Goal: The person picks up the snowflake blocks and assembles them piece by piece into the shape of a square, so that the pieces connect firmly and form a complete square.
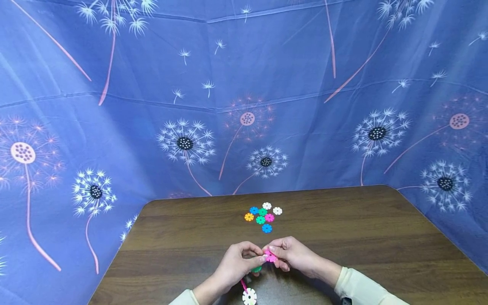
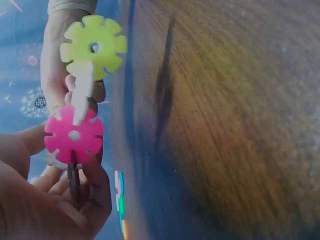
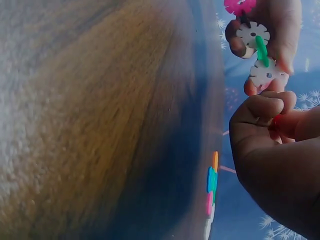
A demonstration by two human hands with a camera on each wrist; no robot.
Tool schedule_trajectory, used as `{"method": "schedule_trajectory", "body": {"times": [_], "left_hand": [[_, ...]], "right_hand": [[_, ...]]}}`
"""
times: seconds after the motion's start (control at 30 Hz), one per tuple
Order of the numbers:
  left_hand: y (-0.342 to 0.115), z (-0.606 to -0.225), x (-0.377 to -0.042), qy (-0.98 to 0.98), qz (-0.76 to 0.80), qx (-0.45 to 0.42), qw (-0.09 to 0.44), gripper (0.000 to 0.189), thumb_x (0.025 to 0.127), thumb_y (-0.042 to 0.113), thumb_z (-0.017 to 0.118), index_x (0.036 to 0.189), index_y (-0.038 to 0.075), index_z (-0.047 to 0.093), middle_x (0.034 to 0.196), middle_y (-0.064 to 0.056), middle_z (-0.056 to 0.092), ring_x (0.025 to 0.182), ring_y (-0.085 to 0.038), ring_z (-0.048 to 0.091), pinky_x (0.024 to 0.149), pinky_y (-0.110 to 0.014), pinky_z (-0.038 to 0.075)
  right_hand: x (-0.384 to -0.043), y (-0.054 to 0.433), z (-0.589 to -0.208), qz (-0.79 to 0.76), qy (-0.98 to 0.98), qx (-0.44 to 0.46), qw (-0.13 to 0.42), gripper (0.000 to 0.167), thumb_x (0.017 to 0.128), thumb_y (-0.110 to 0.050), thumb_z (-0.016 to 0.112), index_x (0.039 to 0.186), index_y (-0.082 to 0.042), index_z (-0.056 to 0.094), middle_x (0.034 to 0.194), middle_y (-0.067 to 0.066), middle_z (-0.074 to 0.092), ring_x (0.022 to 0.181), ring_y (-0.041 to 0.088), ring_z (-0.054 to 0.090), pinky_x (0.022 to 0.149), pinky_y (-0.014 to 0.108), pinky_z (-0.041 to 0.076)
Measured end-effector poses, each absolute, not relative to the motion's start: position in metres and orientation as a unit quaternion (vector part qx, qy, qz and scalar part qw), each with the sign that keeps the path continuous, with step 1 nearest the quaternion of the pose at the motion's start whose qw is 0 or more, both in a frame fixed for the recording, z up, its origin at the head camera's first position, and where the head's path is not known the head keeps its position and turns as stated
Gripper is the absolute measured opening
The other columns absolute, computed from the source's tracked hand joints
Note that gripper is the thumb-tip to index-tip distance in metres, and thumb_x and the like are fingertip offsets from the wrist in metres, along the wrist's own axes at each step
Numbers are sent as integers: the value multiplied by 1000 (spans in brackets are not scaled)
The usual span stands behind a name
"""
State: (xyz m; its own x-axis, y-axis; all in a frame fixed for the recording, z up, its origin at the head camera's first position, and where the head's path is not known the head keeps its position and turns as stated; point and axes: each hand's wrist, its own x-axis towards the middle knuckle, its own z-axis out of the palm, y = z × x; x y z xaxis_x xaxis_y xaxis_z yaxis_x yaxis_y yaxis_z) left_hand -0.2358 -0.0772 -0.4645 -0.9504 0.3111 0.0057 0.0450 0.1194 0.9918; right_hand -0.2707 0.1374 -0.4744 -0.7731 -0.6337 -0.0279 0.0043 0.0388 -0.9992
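My left hand (image 1: pixel 237 263) grips a chain of notched plastic discs slotted into one another. A white disc (image 1: pixel 249 296) hangs low on it, and a green disc (image 1: pixel 256 269) shows under my fingers. The left wrist view has a yellow-green disc (image 2: pixel 111 42) and a pink disc (image 2: pixel 87 137) in the chain. In the right wrist view a green disc (image 3: pixel 261 50) stands edge-on between white ones. My right hand (image 1: pixel 299 256) pinches a pink disc (image 1: pixel 270 256) against the left fingertips. Whether it is slotted into the chain is hidden by fingers.
Several loose discs in blue, green, orange, pink and white lie grouped beyond the hands on the brown wooden table (image 1: pixel 183 237); a blue disc (image 1: pixel 267 228) is nearest. Behind the table's far edge hangs a blue cloth (image 1: pixel 305 140) with dandelion print.
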Motion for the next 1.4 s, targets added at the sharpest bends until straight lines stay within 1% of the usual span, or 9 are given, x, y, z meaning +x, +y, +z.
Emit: {"method": "schedule_trajectory", "body": {"times": [0.2,0.43,0.53,0.67,0.8,0.93,1.07,1.23,1.4], "left_hand": [[-77,-463,-239,751,640,136,94,20,89,10,78,105,1,70,88,-13,75,56,-23,65,54,-39,58],[-79,-461,-239,771,617,127,95,19,89,12,78,105,2,74,88,-14,76,52,-33,67,53,-41,57],[-81,-459,-239,777,610,128,95,18,89,13,78,104,3,74,88,-13,76,52,-34,67,52,-41,57],[-84,-454,-239,791,593,124,86,19,89,15,79,104,5,75,86,-10,76,51,-32,67,50,-38,54],[-86,-451,-238,796,587,119,85,20,88,18,80,103,7,75,86,-10,76,50,-31,67,48,-37,52],[-86,-451,-236,797,586,119,84,18,88,19,80,102,8,74,84,-10,75,47,-27,65,48,-38,52],[-86,-452,-236,794,589,120,87,18,88,20,80,102,9,74,84,-10,75,46,-24,64,49,-39,54],[-86,-453,-236,796,587,124,87,18,88,21,80,101,11,75,84,-9,75,46,-24,64,49,-39,55],[-85,-453,-236,795,586,128,88,16,88,18,80,100,10,75,84,-9,76,45,-22,64,49,-38,55]], "right_hand": [[-272,135,-473,-685,639,-215,278,30,105,-12,53,120,14,55,71,2,61,54,4,50,50,19,44],[-278,130,-470,-689,620,-219,306,35,105,-12,55,128,11,43,71,2,64,53,5,51,51,19,44],[-284,132,-465,-658,654,-223,300,34,106,-15,55,128,10,46,72,4,64,53,7,53,50,21,45],[-307,139,-458,-577,749,-237,225,28,105,-15,56,116,10,56,75,10,66,57,14,57,51,27,48],[-341,150,-460,-510,824,-209,128,17,100,-7,60,104,9,62,80,12,67,65,20,58,55,36,52],[-372,159,-468,-408,895,-178,36,8,95,-5,65,98,2,65,80,6,64,70,19,58,62,37,51],[-392,163,-476,-298,938,-175,-41,11,90,-6,71,97,0,64,79,4,61,73,20,57,69,39,49],[-404,161,-485,-249,949,-180,-68,21,89,-9,74,104,3,64,86,11,63,83,28,60,78,46,51],[-405,158,-493,-226,953,-191,-69,23,88,-14,78,102,-2,65,88,11,59,86,31,59,80,48,51]]}}
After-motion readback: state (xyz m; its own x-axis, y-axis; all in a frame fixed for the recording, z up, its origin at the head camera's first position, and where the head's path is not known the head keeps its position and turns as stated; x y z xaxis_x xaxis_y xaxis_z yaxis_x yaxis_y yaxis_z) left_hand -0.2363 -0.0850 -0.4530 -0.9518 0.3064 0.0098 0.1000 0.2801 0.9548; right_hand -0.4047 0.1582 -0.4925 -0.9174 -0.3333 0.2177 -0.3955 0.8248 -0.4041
